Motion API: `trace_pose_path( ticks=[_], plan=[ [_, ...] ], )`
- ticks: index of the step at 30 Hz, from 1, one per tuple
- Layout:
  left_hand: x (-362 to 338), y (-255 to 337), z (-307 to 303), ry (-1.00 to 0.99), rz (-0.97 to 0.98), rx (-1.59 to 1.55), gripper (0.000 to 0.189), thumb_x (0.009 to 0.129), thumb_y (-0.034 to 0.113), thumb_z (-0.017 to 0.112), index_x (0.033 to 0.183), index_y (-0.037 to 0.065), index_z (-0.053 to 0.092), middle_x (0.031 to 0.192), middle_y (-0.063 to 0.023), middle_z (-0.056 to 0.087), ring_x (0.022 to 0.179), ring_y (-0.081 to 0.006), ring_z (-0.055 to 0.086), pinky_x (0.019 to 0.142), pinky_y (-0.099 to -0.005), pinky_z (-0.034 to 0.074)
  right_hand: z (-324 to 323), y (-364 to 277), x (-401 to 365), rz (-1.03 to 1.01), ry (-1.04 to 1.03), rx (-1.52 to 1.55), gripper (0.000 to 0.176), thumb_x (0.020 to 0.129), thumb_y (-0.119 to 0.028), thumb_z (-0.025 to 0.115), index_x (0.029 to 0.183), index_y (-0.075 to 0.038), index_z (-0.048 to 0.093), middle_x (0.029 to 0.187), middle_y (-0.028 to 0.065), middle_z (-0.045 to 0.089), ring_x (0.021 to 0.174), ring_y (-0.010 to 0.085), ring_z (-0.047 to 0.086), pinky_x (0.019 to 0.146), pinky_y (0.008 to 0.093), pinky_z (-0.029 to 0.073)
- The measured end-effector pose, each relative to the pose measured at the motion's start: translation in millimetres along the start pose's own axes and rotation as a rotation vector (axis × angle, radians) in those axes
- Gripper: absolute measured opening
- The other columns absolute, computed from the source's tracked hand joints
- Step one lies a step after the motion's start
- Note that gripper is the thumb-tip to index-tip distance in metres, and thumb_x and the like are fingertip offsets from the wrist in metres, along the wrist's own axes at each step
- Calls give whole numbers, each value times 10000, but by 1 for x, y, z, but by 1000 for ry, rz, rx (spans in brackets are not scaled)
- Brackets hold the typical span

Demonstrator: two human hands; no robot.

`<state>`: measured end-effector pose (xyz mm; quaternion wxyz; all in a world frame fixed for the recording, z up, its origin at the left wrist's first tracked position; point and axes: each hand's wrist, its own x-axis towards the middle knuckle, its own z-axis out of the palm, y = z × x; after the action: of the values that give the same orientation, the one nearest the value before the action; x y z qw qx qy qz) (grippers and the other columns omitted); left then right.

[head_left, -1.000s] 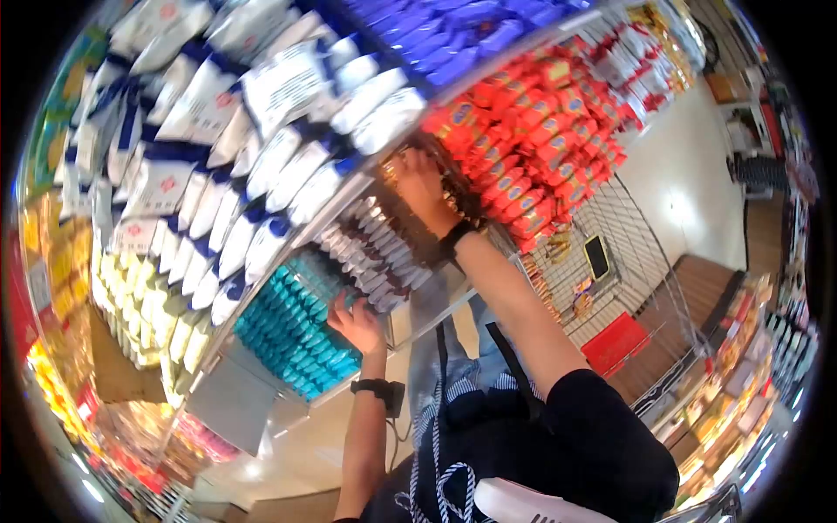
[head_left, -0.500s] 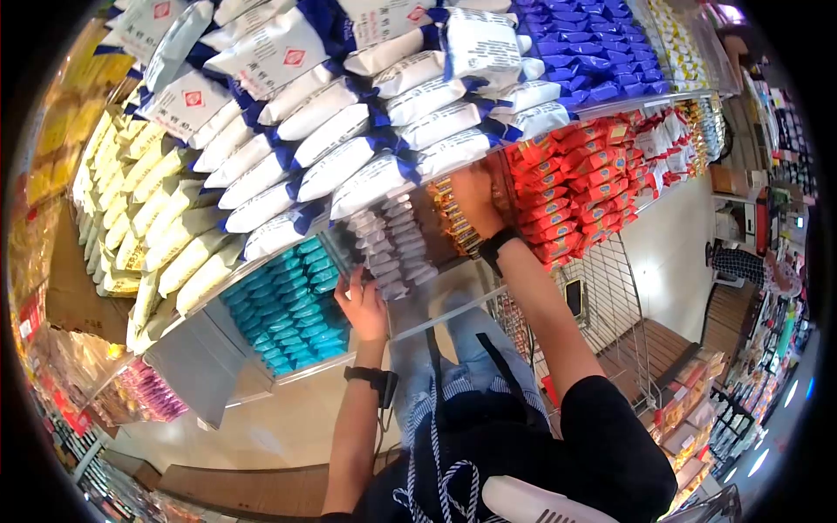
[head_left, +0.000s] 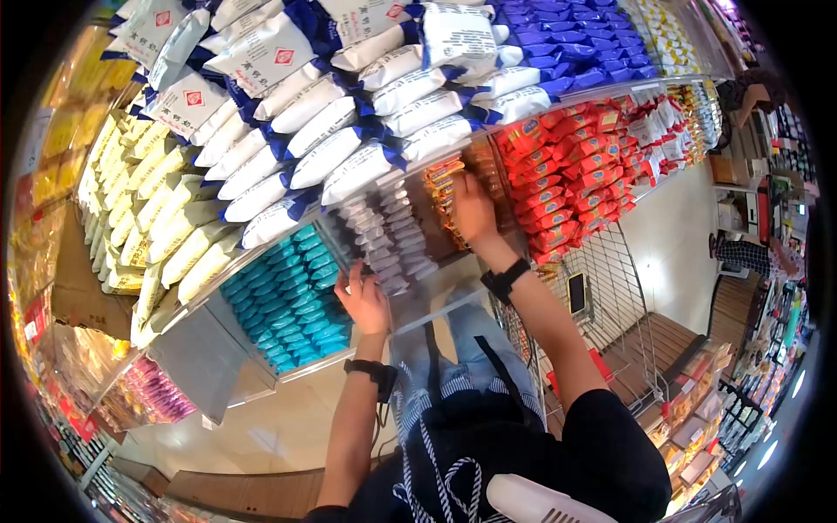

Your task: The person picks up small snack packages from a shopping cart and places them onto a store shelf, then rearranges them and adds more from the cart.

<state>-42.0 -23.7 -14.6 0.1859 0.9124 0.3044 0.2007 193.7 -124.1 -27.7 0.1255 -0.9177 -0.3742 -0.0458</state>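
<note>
My right hand (head_left: 473,211) reaches into a clear-walled bin, its fingers bent together against a row of small orange-and-yellow packets (head_left: 443,199). What lies under the fingertips is hidden. My left hand (head_left: 363,299) is by the clear front panel (head_left: 418,315) of the neighbouring bin, with fingers apart and nothing seen in them. Behind that panel are stacked pale grey-white packets (head_left: 379,234). Teal packets (head_left: 288,301) fill the bin to the left of my left hand. Red packets (head_left: 558,179) are piled to the right of my right hand.
White-and-blue bags (head_left: 349,131) heap on the shelf above, beside pale yellow packets (head_left: 157,209) and blue packets (head_left: 584,44). A wire shopping cart (head_left: 610,288) with a phone (head_left: 576,293) stands to my right. Another person (head_left: 745,254) is farther off at right.
My right hand has drawn back slightly from deep in the bin toward me, so more of the fingers shows. My left hand stays nearly in place, its fingers a little shifted.
</note>
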Motion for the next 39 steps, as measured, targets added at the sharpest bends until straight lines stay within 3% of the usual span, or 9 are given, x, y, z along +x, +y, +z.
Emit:
trace_pose_path(
  ticks=[7,16,19,25,27,33,34,37,39],
  plan=[
    [2,2,-2,5,18,11,216,609,-19,564,791,96,576,1192,-65,473,1073,-394,390,861,-461,361,-50,-4,-84,64,-100,340,220,759,-94,539,973,-50,507,910,136,547,824,321,550,685,393,463],
    [0,-2,-1,-33,104,163,248,600,-44,553,793,110,582,1177,-102,473,1061,-362,403,855,-467,350,-113,31,-215,-32,-7,517,94,732,-86,570,816,-44,563,838,84,551,737,245,551,627,328,464],
    [-1,-6,2,-30,162,234,260,623,-70,529,788,117,598,1209,-77,465,1027,-345,405,832,-438,354,-112,65,-272,203,-84,477,93,736,-85,572,820,-46,566,816,88,553,720,257,552,610,333,464],
    [0,-2,4,-76,127,399,210,674,-82,531,756,98,602,1179,-78,460,996,-341,394,771,-443,391,-35,167,-404,1096,-402,388,153,796,-192,513,876,-71,562,858,158,586,777,343,582,615,437,468],
    [-1,-9,5,-100,132,481,182,714,-54,521,765,102,602,1190,-81,450,993,-339,401,790,-449,389,-1,206,-450,1226,-682,396,222,779,-205,524,917,-34,546,906,196,596,833,355,588,655,443,478],
    [0,-1,9,-116,-3,458,167,801,23,458,766,57,618,1186,-126,447,1058,-297,446,808,-395,442,99,241,-569,1521,-644,455,395,726,-281,585,896,71,526,887,300,579,852,415,582,732,467,474],
    [2,1,9,-129,36,503,168,805,27,455,769,52,618,1186,-124,445,1045,-288,459,797,-392,449,105,244,-571,1680,-777,568,674,677,-418,661,1086,82,468,1039,330,526,1017,420,518,849,424,440],
    [2,-9,6,-158,59,516,176,823,63,446,790,43,618,1197,-117,436,1004,-266,496,764,-390,465,173,217,-615,1953,-669,474,884,630,-531,690,1134,137,406,1111,289,514,1049,353,523,813,422,457],
    [3,-8,5,-185,33,525,184,834,88,443,802,42,618,1199,-116,436,982,-262,510,762,-388,467,161,210,-587,2113,-718,601,1219,526,-585,752,1280,149,136,1313,318,260,1234,346,307,972,422,320]
  ],
)
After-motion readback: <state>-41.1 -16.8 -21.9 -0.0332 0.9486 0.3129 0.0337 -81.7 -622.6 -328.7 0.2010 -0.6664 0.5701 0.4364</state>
